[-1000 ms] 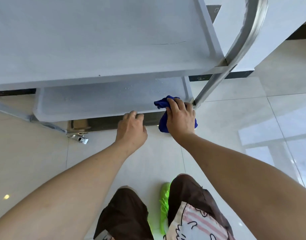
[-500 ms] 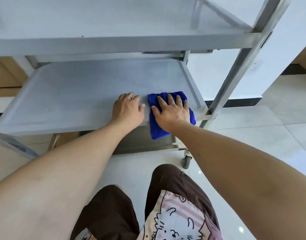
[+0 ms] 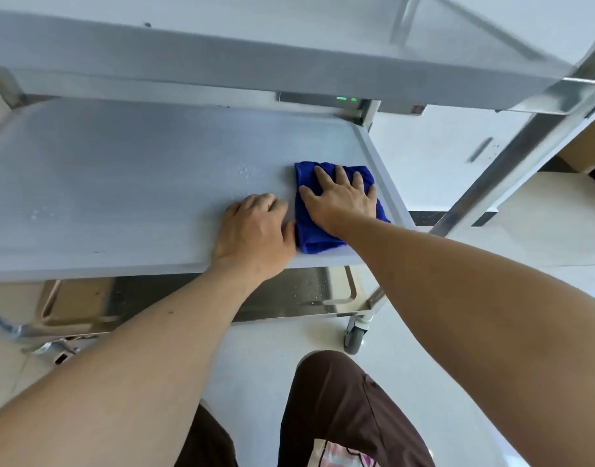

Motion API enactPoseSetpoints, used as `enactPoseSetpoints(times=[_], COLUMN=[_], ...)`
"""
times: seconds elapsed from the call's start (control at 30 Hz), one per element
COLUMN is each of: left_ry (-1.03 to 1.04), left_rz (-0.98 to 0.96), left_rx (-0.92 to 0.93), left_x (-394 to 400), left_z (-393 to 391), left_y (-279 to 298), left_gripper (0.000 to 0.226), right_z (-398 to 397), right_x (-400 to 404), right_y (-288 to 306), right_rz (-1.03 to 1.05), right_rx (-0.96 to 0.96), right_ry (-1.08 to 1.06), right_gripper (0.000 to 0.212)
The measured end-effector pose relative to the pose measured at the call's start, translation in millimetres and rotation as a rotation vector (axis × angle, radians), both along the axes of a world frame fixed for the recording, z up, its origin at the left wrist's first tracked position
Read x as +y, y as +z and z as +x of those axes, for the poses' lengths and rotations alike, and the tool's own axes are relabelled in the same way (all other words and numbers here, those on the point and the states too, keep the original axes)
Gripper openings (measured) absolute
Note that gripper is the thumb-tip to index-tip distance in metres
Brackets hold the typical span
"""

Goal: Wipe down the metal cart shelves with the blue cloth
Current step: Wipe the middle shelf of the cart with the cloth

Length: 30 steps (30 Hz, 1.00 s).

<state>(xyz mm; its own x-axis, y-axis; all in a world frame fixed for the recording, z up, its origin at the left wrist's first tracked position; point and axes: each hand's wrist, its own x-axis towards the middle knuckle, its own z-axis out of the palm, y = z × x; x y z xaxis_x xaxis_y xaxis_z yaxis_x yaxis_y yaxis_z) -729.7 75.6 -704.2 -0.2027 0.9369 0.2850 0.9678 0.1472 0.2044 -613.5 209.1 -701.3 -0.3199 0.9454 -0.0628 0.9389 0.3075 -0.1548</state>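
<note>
- Looking down at the metal cart [image 3: 512,156], steel frame w/ three levels in view, angled upright post on the right side.
- Top shelf [image 3: 222,59] fills the upper part of the view, front lip facing us, a dark speck near its left end.
- Middle shelf [image 3: 104,183] is the big flat grey tray below it; raised rim along the right edge, water droplets scattered near centre and far left.
- Bottom shelf [image 3: 303,291] shows under the middle one, shiny, w/ droplets on it too.
- Blue cloth [image 3: 306,230] lies folded on the middle shelf, near its right-front corner, just beside the rim.
- Right hand [image 3: 340,200] is flat on top of the cloth, fingers straight and spread, palm pressing down, not gripping.
- Left hand [image 3: 252,230] rests on the shelf's front edge, touching the cloth's left side; fingers loosely bent, holding nothing.
- Caster wheel [image 3: 355,335] sits on the pale floor under the right-front corner.
- Brown trousers [image 3: 340,406] at bottom of view.
</note>
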Motion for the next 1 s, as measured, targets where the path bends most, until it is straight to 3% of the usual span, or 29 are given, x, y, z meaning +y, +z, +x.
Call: enactPoseSetpoints(times=[0.5, 1.0], left_ry=[0.043, 0.071], left_rz=[-0.006, 0.074], left_rx=[0.044, 0.072], left_x=[12.2, 30.8], left_z=[-8.1, -11.5], left_y=[-13.5, -23.7], left_gripper=[0.033, 0.036], right_z=[-51.9, -69.5], right_x=[120.8, 182.1], right_y=[-5.8, 7.1], right_rz=[0.011, 0.029], right_rx=[0.020, 0.053], right_ry=[-0.030, -0.004], right_gripper=[0.069, 0.063])
